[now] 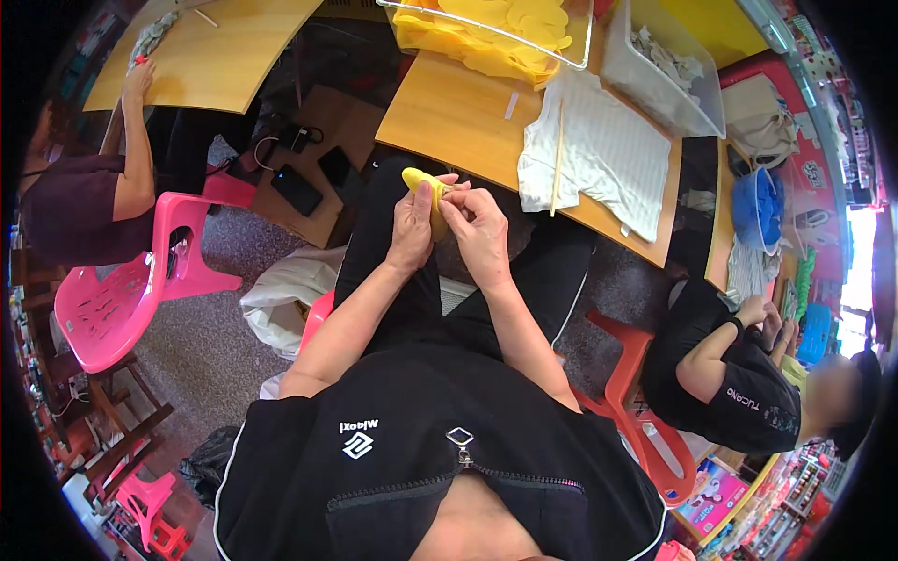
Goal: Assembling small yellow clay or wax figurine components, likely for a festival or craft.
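Above my knees I hold a small yellow piece point(412, 176) that looks like soft cloth, with one rounded end pointing up and left. My left hand point(410, 230) is closed round it, thumb along its front. The fingertips of my right hand point(480, 227) pinch at its right edge. Whether a needle or thread is between those fingers is too small to make out. Just beyond my hands is the edge of a wooden table point(449, 107). A striped white cloth point(608, 140) hangs partly over that edge, a thin wooden stick point(559, 154) lying across it.
On the table stand a wire basket of yellow pieces point(505, 37) and a clear bin point(645, 89) with pale scraps. Co-workers sit left and right. A pink chair point(112, 304), a white sack point(285, 299) and phones point(296, 190) on cardboard are at my left; a red chair point(625, 360) is right.
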`<state>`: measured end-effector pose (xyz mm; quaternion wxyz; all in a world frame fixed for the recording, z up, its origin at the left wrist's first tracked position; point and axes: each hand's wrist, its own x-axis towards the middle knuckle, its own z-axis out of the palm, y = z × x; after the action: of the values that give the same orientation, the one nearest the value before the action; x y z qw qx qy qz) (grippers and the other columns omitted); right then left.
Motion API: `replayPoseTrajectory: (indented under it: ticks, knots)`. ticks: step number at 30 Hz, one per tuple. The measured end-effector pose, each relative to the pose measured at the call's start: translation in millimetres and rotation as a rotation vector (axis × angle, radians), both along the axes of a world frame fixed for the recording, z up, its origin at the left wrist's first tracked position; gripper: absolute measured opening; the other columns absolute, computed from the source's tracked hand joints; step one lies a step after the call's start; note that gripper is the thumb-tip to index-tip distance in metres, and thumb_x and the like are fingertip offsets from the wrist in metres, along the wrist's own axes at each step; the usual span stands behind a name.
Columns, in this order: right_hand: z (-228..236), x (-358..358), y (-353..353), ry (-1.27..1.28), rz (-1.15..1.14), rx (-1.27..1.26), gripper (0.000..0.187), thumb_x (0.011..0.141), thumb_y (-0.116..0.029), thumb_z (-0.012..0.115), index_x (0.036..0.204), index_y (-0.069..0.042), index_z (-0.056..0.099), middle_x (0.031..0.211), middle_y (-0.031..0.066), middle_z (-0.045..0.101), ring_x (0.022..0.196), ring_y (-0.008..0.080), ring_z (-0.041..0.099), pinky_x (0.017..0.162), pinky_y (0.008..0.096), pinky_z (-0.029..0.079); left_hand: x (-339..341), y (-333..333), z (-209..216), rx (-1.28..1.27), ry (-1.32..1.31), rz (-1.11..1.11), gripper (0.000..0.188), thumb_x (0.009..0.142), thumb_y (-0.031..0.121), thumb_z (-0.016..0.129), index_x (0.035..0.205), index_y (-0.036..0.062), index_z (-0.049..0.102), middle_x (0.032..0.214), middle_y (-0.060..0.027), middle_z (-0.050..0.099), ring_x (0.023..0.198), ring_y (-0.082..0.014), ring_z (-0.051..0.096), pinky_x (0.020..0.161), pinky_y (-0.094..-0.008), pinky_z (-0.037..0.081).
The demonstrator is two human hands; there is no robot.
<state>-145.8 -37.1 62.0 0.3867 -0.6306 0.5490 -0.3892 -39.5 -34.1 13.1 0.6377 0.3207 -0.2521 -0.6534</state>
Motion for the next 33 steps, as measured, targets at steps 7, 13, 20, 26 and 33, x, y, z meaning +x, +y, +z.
replayPoseTrajectory:
  ticks: [7, 13, 20, 26, 33]
  knots:
    - [7.5, 4.9, 2.4, -0.144, -0.093, 0.042, 0.012, 0.088, -0.009, 0.06, 0.094, 0.002, 0.061, 0.077, 0.0042, 0.064, 0.062, 0.0067, 0.053, 0.058, 0.0212, 0.044, 8.1, -0.9, -25.3, 0.115, 0.098, 0.016, 0.04, 0.094, 0.036, 0.052, 0.11, -0.0005, 0.054, 0.094, -0.0084, 0.063, 0.084, -0.0131, 0.061, 0.077, -0.0254, 0.05]
    - [7.3, 1.8, 4.8, -0.136, 0.014, 0.33, 0.018, 0.088, -0.012, 0.062, 0.099, 0.001, 0.06, 0.076, 0.0, 0.062, 0.061, 0.0023, 0.05, 0.054, 0.0175, 0.04, 6.9, 0.5, -18.5, 0.173, 0.101, 0.088, 0.029, 0.094, 0.028, 0.056, 0.105, 0.0018, 0.059, 0.088, -0.0036, 0.062, 0.077, -0.008, 0.058, 0.07, -0.022, 0.048]
    - [-31.5, -6.7, 1.2, -0.734, -0.094, 0.618, 0.021, 0.083, -0.006, 0.066, 0.102, 0.0, 0.058, 0.072, -0.0041, 0.055, 0.056, 0.0013, 0.042, 0.049, 0.0156, 0.032, 8.9, 7.2, -24.3, 0.081, -0.146, 0.142, 0.025, 0.093, 0.023, 0.058, 0.107, 0.0023, 0.059, 0.09, -0.0005, 0.06, 0.078, -0.0046, 0.054, 0.07, -0.0195, 0.045]
    - [-32.9, -9.1, 5.1, -0.518, -0.102, 0.369, 0.017, 0.081, -0.005, 0.068, 0.096, -0.001, 0.061, 0.079, 0.0004, 0.063, 0.064, 0.0037, 0.053, 0.056, 0.0166, 0.041, 9.6, 10.5, -30.8, 0.095, -0.063, 0.06, 0.024, 0.093, 0.023, 0.058, 0.108, 0.0033, 0.059, 0.093, -0.0019, 0.061, 0.082, -0.0072, 0.056, 0.073, -0.0214, 0.046]
    - [-12.4, -3.6, 15.4, 0.003, -0.074, 0.237, 0.022, 0.077, -0.009, 0.071, 0.095, 0.002, 0.062, 0.08, 0.006, 0.067, 0.066, 0.0048, 0.059, 0.062, 0.0199, 0.048, 6.2, 7.7, -26.2, 0.212, 0.155, 0.042, 0.02, 0.093, 0.018, 0.057, 0.107, 0.0031, 0.057, 0.091, -0.0042, 0.06, 0.08, -0.0105, 0.059, 0.073, -0.024, 0.049]
